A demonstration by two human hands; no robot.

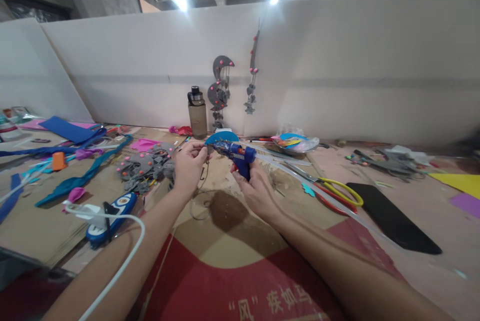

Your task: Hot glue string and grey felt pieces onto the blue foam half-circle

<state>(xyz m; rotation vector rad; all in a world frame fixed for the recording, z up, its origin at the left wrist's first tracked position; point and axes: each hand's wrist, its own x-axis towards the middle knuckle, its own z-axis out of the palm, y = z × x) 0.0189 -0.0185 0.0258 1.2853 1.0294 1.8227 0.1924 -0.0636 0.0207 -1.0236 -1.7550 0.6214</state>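
My right hand [257, 188] is wrapped around the grip of a blue hot glue gun [245, 160], whose nozzle points left. The tip is close to the fingertips of my left hand [189, 163]; whether they touch I cannot tell. A thin grey cord [204, 171] hangs from the pinched fingers of that hand, and any small piece at their tips is hidden. Behind the nozzle lies a blue round piece [223, 136]. Left of my left hand is a heap of grey felt pieces with pink dots [144, 166].
A bottle [197, 116] stands by the white partition [337, 61], where grey hanging ornaments [221, 83] are fixed. To the right lie yellow-handled scissors [343, 191], a black phone-like slab [390, 216] and a filled dish [294, 145]. A white cable [140, 231] crosses my left forearm near a blue-white device [112, 216].
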